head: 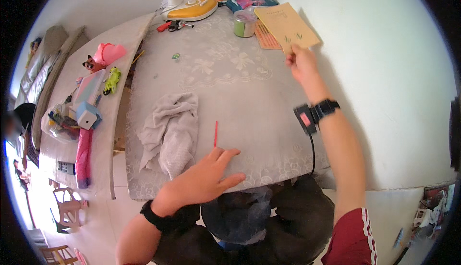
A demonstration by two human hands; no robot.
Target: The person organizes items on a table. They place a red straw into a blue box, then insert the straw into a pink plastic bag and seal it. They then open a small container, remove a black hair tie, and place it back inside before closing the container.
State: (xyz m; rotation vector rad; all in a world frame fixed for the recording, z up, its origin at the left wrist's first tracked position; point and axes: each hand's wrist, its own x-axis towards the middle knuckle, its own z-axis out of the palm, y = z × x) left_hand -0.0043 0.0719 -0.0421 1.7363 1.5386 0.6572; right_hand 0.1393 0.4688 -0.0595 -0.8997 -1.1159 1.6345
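My right hand [302,63] grips the lower edge of a tan notebook [286,27] at the back right, beside the wall. Partly under the notebook lies an orange printed card [265,36], and a clear plastic jar with a green label [245,24] stands just left of it. My left hand [212,173] is near the front edge with fingers spread, nothing held. A thin red stick [216,134] extends from beside its fingertips. To the left lies a crumpled grey cloth [173,131]. A small green round item [175,56] rests on the lace-patterned tablecloth [230,95].
A fan [191,9] and red-handled tool [174,25] occupy the back. The left side table [65,84] holds a pink toy [110,53], a green toy motorcycle [112,81], a pink roll [83,157] and a filled plastic bag [61,121]. A wall [378,84] borders the right.
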